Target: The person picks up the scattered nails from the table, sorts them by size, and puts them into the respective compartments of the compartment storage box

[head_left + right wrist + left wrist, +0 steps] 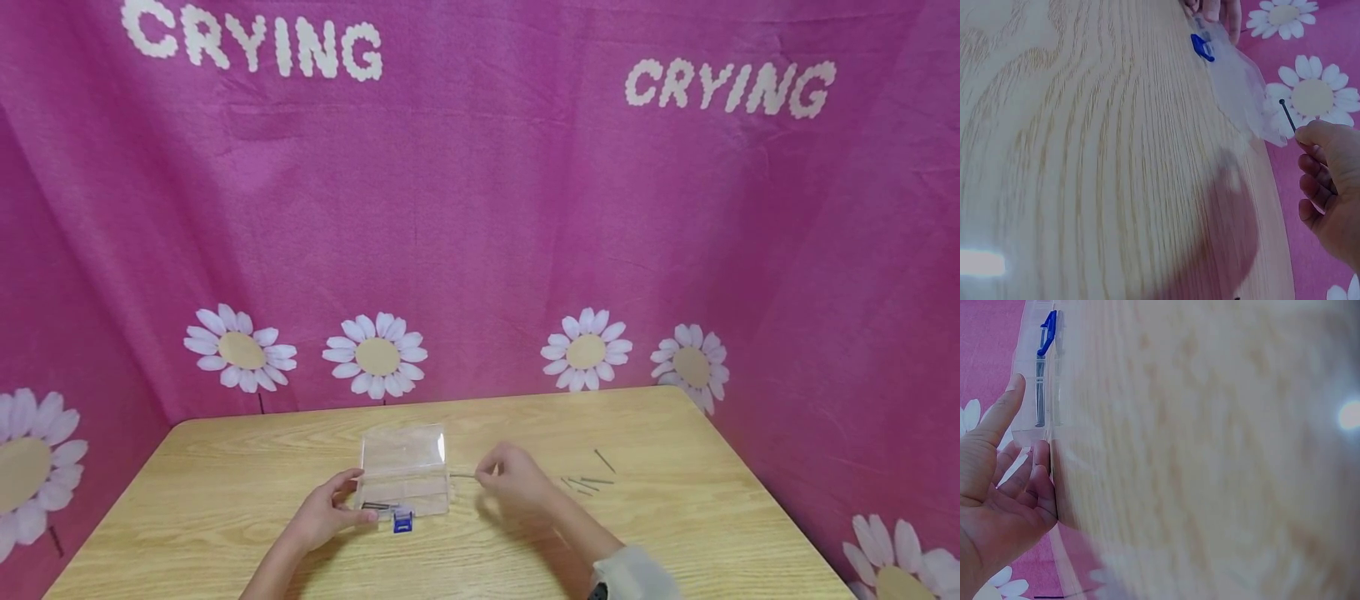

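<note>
A clear plastic box (429, 505) with compartments stands on the table, its lid (403, 448) raised at the back and a blue latch (402, 522) at the front. Dark nails (377, 506) lie in its front left part, also visible in the left wrist view as nails (1040, 394). My left hand (327, 510) steadies the box by its left end, thumb at the front and fingers by the back corner. Just right of the box, my right hand (517, 481) pinches one nail (1288, 115) between thumb and index finger, its head pointing toward the box.
Several loose nails (588, 481) lie on the wooden table (675, 533) to the right of my right hand. A pink cloth (480, 208) with printed daisies and white lettering hangs behind and at both sides of the table.
</note>
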Demonstrator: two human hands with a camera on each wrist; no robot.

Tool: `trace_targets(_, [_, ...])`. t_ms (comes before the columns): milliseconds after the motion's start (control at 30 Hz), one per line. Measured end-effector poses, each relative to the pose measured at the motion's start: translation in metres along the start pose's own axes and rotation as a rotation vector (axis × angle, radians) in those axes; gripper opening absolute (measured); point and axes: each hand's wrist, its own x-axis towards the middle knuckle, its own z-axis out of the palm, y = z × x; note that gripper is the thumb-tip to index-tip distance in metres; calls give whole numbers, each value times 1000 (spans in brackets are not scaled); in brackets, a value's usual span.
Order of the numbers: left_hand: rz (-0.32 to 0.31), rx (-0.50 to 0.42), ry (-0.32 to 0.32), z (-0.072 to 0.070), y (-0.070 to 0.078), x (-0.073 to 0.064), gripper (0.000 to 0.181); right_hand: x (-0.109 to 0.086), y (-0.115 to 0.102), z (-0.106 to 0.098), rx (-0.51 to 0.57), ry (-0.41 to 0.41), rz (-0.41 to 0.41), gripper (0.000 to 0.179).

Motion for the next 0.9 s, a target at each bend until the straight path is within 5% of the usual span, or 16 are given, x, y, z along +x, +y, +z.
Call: trace_targets(900, [14,-21,-1,1,1,-1,80,10,-14,47,45,-35,-94,10])
